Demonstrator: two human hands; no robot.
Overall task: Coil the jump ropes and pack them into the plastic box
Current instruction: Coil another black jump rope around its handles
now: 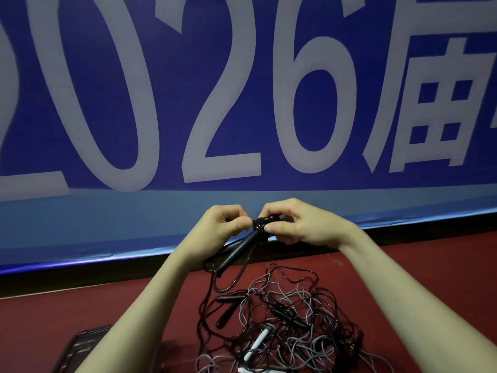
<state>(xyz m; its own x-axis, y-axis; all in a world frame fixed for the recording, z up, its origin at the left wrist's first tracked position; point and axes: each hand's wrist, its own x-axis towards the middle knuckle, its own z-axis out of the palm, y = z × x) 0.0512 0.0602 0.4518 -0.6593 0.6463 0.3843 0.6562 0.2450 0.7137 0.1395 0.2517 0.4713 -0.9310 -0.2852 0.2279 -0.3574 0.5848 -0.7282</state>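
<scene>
Pinching the top of a black jump rope (243, 247) between them, the left hand (223, 224) and right hand (301, 224) meet in front of the blue banner (269, 103), fingers curled around the wound cord above its handles. The handles hang down and to the left from the hands, cord trailing to the red floor (53, 313). Below lies a tangled pile of ropes (282, 324), black and grey, with white handles (258, 343). A plastic box (80, 345) sits at lower left, partly hidden by the left forearm.
</scene>
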